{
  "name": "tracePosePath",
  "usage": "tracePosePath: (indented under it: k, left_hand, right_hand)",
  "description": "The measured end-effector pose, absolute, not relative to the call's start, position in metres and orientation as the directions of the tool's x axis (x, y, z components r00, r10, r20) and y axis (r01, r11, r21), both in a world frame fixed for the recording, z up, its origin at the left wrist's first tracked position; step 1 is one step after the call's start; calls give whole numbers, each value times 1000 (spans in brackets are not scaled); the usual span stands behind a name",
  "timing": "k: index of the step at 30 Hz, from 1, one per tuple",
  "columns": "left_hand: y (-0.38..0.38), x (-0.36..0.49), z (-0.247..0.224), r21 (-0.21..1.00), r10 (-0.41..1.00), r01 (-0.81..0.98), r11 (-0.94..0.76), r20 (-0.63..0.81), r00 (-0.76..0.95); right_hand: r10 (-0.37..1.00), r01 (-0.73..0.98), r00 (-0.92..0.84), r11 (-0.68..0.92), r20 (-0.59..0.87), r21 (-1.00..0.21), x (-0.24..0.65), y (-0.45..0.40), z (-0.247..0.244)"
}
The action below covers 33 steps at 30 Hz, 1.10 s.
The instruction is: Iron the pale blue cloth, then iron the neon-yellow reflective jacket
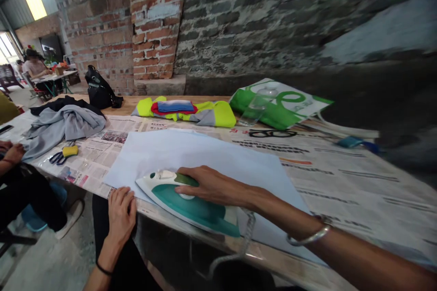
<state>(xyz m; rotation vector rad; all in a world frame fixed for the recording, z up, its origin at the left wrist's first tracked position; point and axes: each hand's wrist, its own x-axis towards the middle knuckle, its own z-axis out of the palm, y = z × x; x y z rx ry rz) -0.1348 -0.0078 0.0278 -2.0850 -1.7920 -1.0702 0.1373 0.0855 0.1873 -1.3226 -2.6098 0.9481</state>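
My right hand (215,186) is closed around the handle of a teal and white clothes iron (194,207). The iron lies on a pale blue sheet of cloth (221,150) along the table's near edge, its tip pointing left. From its rear a pale cord (248,232) curls down past the edge. My left hand (122,211) rests at the cloth's near-left corner, just left of the iron's tip. Its fingers lie over the table edge, holding nothing that I can see.
Newspaper (341,177) covers the table. Behind the cloth lie folded yellow clothing (221,114), a green-white bag (283,109), a clear bottle (254,109) and glasses (272,133). Scissors (60,157) and grey cloth (64,122) lie left, near another person's hand (12,153).
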Motion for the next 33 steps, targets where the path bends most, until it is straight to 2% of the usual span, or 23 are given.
tracePosePath:
  k: [4, 10, 14, 17, 20, 26, 30, 33]
  left_hand:
    - [-9, -136, 20, 318, 764, 910, -265, 645, -3]
    - [-5, -137, 18, 296, 745, 918, -265, 667, 0]
    - [-5, -135, 19, 287, 766, 928, -237, 643, -3]
    - [-4, -136, 23, 315, 783, 922, -223, 622, -23]
    - [2, -140, 33, 344, 789, 911, -227, 613, -35]
    - [38, -163, 48, 260, 777, 960, -106, 625, -83]
    - [56, -173, 42, 234, 805, 972, -15, 579, -128]
    - [58, -174, 40, 204, 826, 979, 20, 548, -131]
  right_hand:
    - [683, 659, -705, 532, -191, -532, 124, 95, 196]
    - [732, 741, -656, 578, -185, -341, 82, 113, 194]
    - [801, 809, -577, 532, -163, -250, 64, 122, 191]
    - [832, 833, -538, 500, -135, -237, 60, 124, 191]
    - [781, 790, -604, 560, -161, -249, 65, 125, 195]
    - [707, 710, -690, 621, -152, -332, 73, 127, 201]
    - [756, 763, -635, 584, -156, -277, 66, 128, 195]
    - [837, 835, -531, 490, -134, -249, 60, 132, 187]
